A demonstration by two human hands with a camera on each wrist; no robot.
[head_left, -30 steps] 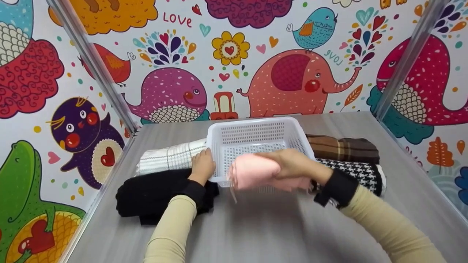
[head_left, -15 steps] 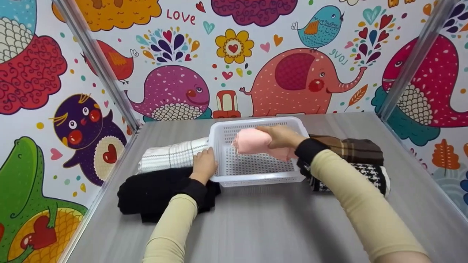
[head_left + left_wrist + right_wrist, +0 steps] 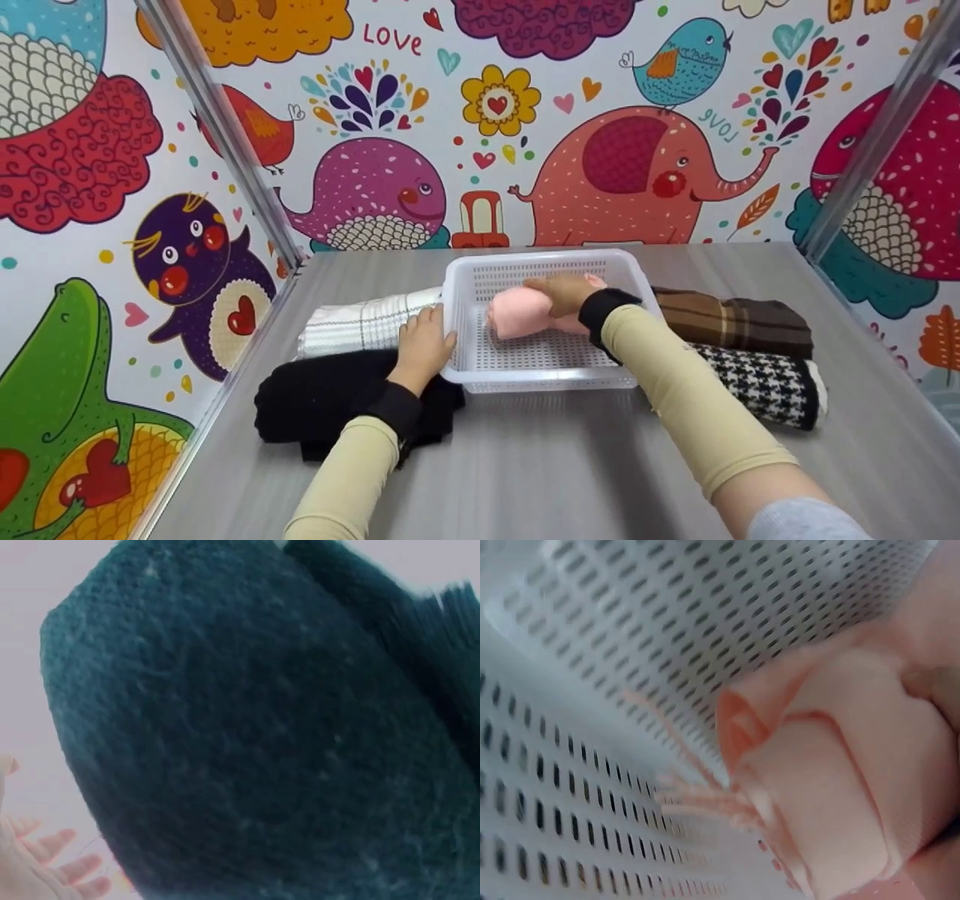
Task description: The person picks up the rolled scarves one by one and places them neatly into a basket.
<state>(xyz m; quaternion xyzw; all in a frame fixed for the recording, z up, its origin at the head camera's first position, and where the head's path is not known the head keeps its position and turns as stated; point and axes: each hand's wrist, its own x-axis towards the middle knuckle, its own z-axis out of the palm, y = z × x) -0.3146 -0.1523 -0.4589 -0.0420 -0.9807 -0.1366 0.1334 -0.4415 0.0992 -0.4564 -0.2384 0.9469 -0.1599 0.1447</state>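
A rolled pink scarf (image 3: pixel 519 312) with fringed ends is inside the white plastic basket (image 3: pixel 551 377). My right hand (image 3: pixel 564 294) grips the roll from above. In the right wrist view, the scarf (image 3: pixel 832 780) shows its coiled end and loose fringe beside the slotted basket wall (image 3: pixel 562 795). My left hand (image 3: pixel 424 345) rests against the basket's left side, fingers extended along the outside and thumb near the rim. In the left wrist view, those fingers of the left hand (image 3: pixel 45 862) look spread and relaxed, and a dark rolled cloth (image 3: pixel 255 720) fills most of the picture.
Left of the basket lie a white striped roll (image 3: pixel 367 324) and a black roll (image 3: pixel 322 394). A brown plaid roll (image 3: pixel 739 321) and a black-and-white houndstooth roll (image 3: pixel 765 382) lie on the right. All stand on a grey table (image 3: pixel 525 465) between patterned walls.
My right hand has carried the pink scarf from over the basket's front rim back and down into the basket. The left hand stays at the basket's left side. The head view has shifted slightly.
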